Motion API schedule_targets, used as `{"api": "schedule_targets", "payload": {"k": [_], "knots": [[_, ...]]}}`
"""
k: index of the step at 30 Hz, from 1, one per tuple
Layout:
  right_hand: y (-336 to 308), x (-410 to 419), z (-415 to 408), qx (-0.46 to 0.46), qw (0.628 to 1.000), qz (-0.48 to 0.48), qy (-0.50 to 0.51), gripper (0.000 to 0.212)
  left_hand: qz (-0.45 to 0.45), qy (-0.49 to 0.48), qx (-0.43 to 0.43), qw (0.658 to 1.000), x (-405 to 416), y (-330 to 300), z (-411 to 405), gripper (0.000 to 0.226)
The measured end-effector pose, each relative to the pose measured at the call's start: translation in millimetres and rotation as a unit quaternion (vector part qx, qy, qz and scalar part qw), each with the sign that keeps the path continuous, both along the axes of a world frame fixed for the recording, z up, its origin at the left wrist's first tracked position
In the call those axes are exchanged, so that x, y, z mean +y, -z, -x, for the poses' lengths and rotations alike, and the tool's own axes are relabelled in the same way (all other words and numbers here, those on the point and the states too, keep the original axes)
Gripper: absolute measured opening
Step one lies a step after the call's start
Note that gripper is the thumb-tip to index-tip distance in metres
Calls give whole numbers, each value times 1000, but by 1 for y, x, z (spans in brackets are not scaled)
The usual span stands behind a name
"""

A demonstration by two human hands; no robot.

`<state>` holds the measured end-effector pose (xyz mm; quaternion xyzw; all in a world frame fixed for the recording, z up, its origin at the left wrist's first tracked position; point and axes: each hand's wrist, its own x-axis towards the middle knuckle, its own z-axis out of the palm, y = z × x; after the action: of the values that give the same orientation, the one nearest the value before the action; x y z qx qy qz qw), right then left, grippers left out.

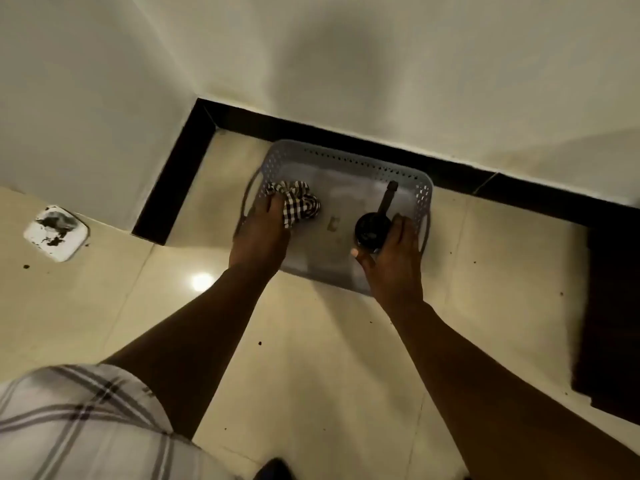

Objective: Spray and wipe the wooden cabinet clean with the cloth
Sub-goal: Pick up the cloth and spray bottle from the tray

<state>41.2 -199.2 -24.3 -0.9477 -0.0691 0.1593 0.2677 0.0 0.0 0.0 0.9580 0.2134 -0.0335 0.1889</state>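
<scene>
Grasping cloth (299, 202) with left hand (261, 233) and sprayer (372, 230) with right hand (393, 258), lift both straight clear of the basket (346, 159) rim.

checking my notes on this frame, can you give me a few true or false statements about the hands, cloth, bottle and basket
1. The left hand grips the checked cloth. True.
2. The grey basket sits on a table. False: it sits on the tiled floor by the wall.
3. The right hand is at the dark spray bottle. True.
4. The cloth lies outside the basket. False: it is inside, at its left end.
5. The bottle's nozzle points toward the wall. True.
</scene>
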Motion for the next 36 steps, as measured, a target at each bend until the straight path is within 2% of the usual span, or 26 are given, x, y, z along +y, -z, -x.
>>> {"api": "schedule_targets", "payload": {"k": [5, 8, 11, 13, 15, 16, 18, 22, 26, 32, 36], "knots": [[32, 7, -15, 37, 989, -124, 74, 104, -6, 18, 8, 1000, 5, 47, -21, 82], [36, 12, -24, 36, 974, -205, 91, 96, -22, 34, 58, 998, 14, 64, -35, 98], [40, 18, -36, 20, 954, -264, 138, 78, 9, 40, 105, 994, 25, 73, -50, 105], [41, 21, -41, 14, 953, -268, 143, 62, 6, 55, 126, 990, 29, 72, -53, 91], [39, 22, -47, 20, 951, -276, 142, 54, -10, 71, 105, 992, 30, 66, -51, 60], [35, 24, -50, 30, 945, -290, 146, 56, -16, 68, 87, 994, 29, 60, -48, 48], [22, 26, -53, 49, 941, -298, 152, 69, -19, 53, 49, 997, 24, 42, -44, 43], [-41, 20, -54, 37, 935, -327, 129, 76, -35, 29, -10, 999, 7, -25, -46, 56], [-127, -2, -58, 21, 947, -301, 109, 60, 16, 12, -39, 999, -18, -115, -59, 55], [-275, -60, -63, 7, 951, -291, 106, 54, 87, -2, -91, 992, -79, -268, -75, 34], [-360, -115, -54, -25, 954, -284, 89, 41, 113, -10, -136, 984, -134, -361, -77, 46]]}}
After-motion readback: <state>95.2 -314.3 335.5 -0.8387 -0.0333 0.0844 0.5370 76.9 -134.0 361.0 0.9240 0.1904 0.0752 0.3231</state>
